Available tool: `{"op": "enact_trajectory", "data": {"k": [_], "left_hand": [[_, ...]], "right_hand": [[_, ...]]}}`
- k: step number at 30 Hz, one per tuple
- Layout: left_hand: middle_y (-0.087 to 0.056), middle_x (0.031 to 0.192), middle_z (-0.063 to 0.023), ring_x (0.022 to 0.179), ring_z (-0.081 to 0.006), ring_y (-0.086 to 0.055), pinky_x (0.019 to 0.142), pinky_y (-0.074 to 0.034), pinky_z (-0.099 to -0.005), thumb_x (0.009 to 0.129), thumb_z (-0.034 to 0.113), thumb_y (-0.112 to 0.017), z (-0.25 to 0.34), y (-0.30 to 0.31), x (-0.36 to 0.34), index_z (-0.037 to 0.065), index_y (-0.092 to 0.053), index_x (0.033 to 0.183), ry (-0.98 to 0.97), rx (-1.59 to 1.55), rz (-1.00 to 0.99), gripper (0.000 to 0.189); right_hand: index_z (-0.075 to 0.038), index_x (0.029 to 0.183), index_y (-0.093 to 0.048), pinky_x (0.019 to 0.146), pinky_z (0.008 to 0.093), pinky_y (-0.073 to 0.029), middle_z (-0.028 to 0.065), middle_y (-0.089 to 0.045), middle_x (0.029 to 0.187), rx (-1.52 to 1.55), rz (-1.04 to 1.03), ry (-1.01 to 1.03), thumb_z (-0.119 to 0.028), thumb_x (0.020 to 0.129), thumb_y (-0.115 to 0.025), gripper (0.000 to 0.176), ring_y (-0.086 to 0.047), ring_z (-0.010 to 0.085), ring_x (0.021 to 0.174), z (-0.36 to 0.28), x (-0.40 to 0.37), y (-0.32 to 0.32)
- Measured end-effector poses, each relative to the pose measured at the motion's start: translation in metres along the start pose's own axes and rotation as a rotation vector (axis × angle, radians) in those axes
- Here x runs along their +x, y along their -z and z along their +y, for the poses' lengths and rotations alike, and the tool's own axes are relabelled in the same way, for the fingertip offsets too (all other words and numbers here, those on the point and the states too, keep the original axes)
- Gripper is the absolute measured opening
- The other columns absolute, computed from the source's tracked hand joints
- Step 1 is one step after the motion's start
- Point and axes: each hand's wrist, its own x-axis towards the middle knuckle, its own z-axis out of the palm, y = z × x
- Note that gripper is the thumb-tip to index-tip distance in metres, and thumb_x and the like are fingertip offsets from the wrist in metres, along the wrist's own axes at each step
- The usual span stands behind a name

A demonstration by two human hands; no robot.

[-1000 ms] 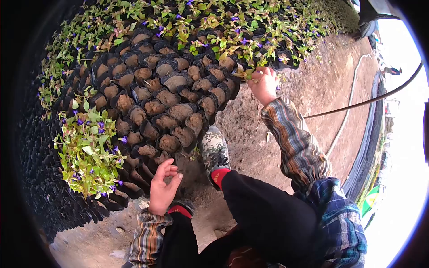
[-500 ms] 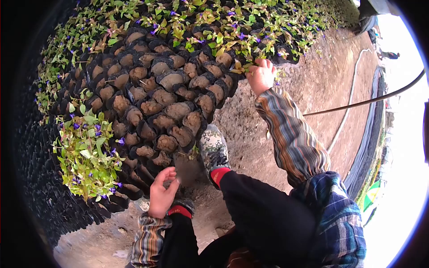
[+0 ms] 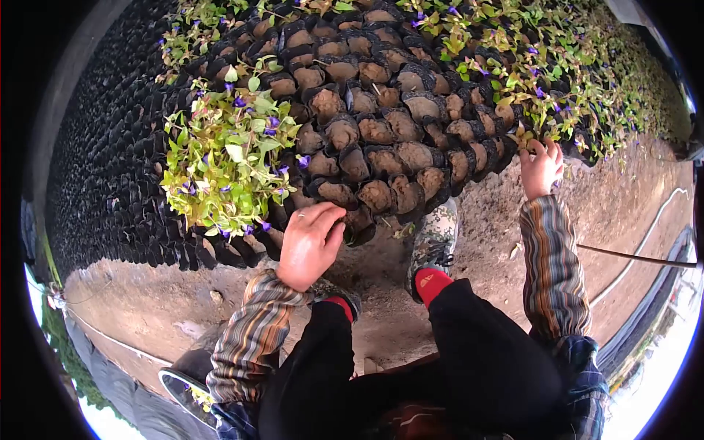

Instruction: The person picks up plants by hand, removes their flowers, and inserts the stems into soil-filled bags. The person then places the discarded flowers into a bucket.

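My left hand (image 3: 309, 246), with a ring on one finger, is at the near edge of a dense bed of black soil-filled nursery pots (image 3: 375, 196). Its fingers are bent and pressed together against a pot at the edge; whatever they hold is hidden. Just left of it stands a clump of leafy potted plants with purple flowers (image 3: 227, 158). Farther right, my right hand (image 3: 541, 170) touches the bed's edge with bent fingers, where bare pots meet flowering plants (image 3: 543, 95). Its fingertips are partly hidden by a pot and yellowish leaves.
Several black pots (image 3: 110, 198) spread densely at left. My camouflage shoes (image 3: 435, 238) stand on brown soil (image 3: 484, 220) by the bed. A bucket with a white rim (image 3: 176, 389) sits at lower left. A dark hose (image 3: 631, 255) and a pale hose (image 3: 645, 242) run at right.
The view has swung left, and the bed appears farther right. My left hand has moved to the pots' edge; the brown blur beside it is gone. My right hand stays by the edge plants.
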Motion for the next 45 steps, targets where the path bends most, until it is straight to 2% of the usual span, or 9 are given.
{"op": "enact_trajectory", "data": {"k": [3, 9, 14, 17, 21, 24, 33, 38, 45], "left_hand": [[-0.061, 0.099, -0.0065, 0.092, -0.0277, -0.058, 0.082, -0.044, -0.0394, 0.077, -0.001, -0.066, -0.036, 0.03, 0.039, 0.005, -0.068, 0.095, -0.139, 0.342, 0.219, 0.018], [-0.06, 0.097, -0.0041, 0.093, -0.025, -0.056, 0.083, -0.042, -0.04, 0.076, 0.011, -0.068, -0.095, 0.036, 0.103, 0.014, -0.07, 0.102, -0.131, 0.785, 0.171, 0.026], [-0.067, 0.091, 0.0001, 0.09, -0.021, -0.06, 0.091, -0.038, -0.0379, 0.081, 0.017, -0.071, -0.064, 0.054, 0.094, 0.015, -0.073, 0.093, -0.108, 0.425, 0.451, 0.012], [-0.07, 0.092, -0.0045, 0.089, -0.0162, -0.062, 0.086, -0.044, -0.0323, 0.083, 0.009, -0.074, -0.034, 0.051, 0.075, 0.008, -0.072, 0.098, 0.195, -0.14, 0.501, 0.016], [-0.068, 0.094, -0.0009, 0.084, -0.0067, -0.059, 0.079, -0.049, -0.0213, 0.087, 0.001, -0.069, -0.019, 0.03, 0.065, 0.001, -0.068, 0.103, 0.416, -1.023, 0.499, 0.015], [-0.068, 0.096, -0.0028, 0.086, -0.0089, -0.059, 0.08, -0.047, -0.0227, 0.088, 0.002, -0.067, -0.017, 0.018, 0.058, 0.0, -0.067, 0.103, 0.395, -0.997, 0.539, 0.015], [-0.066, 0.09, -0.0008, 0.079, -0.0089, -0.058, 0.076, -0.045, -0.023, 0.087, 0.008, -0.07, -0.018, 0.02, 0.054, 0.004, -0.067, 0.099, 0.49, -1.106, 0.607, 0.013], [-0.065, 0.089, -0.0009, 0.08, -0.0117, -0.06, 0.076, -0.045, -0.0246, 0.09, 0.012, -0.068, -0.037, 0.03, 0.046, 0.005, -0.066, 0.101, 0.539, -1.143, 0.635, 0.014], [-0.068, 0.09, -0.0043, 0.082, -0.0113, -0.062, 0.081, -0.049, -0.0256, 0.087, 0.005, -0.069, -0.02, 0.01, 0.038, 0.001, -0.066, 0.1, 0.472, -1.192, 0.481, 0.013]], "right_hand": [[-0.022, 0.118, -0.061, 0.106, 0.0517, -0.027, 0.0068, -0.05, 0.133, 0.162, 0.167, 0.116, -0.016, 0.075, -0.073, 0.045, -0.038, 0.0321, 0.13, -0.011, -0.019, 0.02], [-0.015, 0.103, -0.067, 0.101, 0.0466, -0.036, 0.008, -0.057, 0.119, 0.589, 0.056, 0.402, -0.005, 0.072, -0.071, 0.033, -0.048, 0.0343, 0.118, -0.111, -0.036, 0.054], [-0.012, 0.096, -0.068, 0.099, 0.0444, -0.038, 0.0049, -0.059, 0.116, 0.851, -0.07, 0.567, -0.001, 0.074, -0.068, 0.025, -0.049, 0.0311, 0.118, -0.19, -0.04, 0.089], [-0.009, 0.097, -0.067, 0.098, 0.0415, -0.04, 0.0061, -0.061, 0.11, 1.023, -0.022, 0.68, 0.003, 0.074, -0.067, 0.026, -0.051, 0.0295, 0.115, -0.22, -0.037, 0.118], [-0.01, 0.119, -0.06, 0.106, 0.0463, -0.032, 0.0079, -0.059, 0.121, 1.023, -0.125, 0.846, -0.019, 0.075, -0.075, 0.047, -0.043, 0.0322, 0.127, -0.243, -0.041, 0.144], [-0.012, 0.129, -0.053, 0.107, 0.0517, -0.027, 0.0106, -0.048, 0.134, 1.026, -0.231, 0.795, -0.033, 0.071, -0.079, 0.067, -0.036, 0.035, 0.132, -0.252, -0.054, 0.136], [-0.012, 0.082, -0.065, 0.107, 0.0518, -0.03, 0.0062, -0.052, 0.124, 0.98, -0.021, 1.068, -0.017, 0.069, -0.073, 0.016, -0.039, 0.0284, 0.129, -0.243, -0.07, 0.123], [-0.012, 0.091, -0.068, 0.107, 0.0511, -0.03, 0.0072, -0.052, 0.124, 0.867, -0.318, 1.096, -0.021, 0.066, -0.081, 0.03, -0.042, 0.031, 0.126, -0.214, -0.078, 0.117], [-0.01, 0.095, -0.07, 0.097, 0.0441, -0.036, 0.0047, -0.059, 0.113, 1.039, -0.002, 0.87, -0.015, 0.073, -0.076, 0.023, -0.05, 0.028, 0.116, -0.225, -0.043, 0.134]]}}
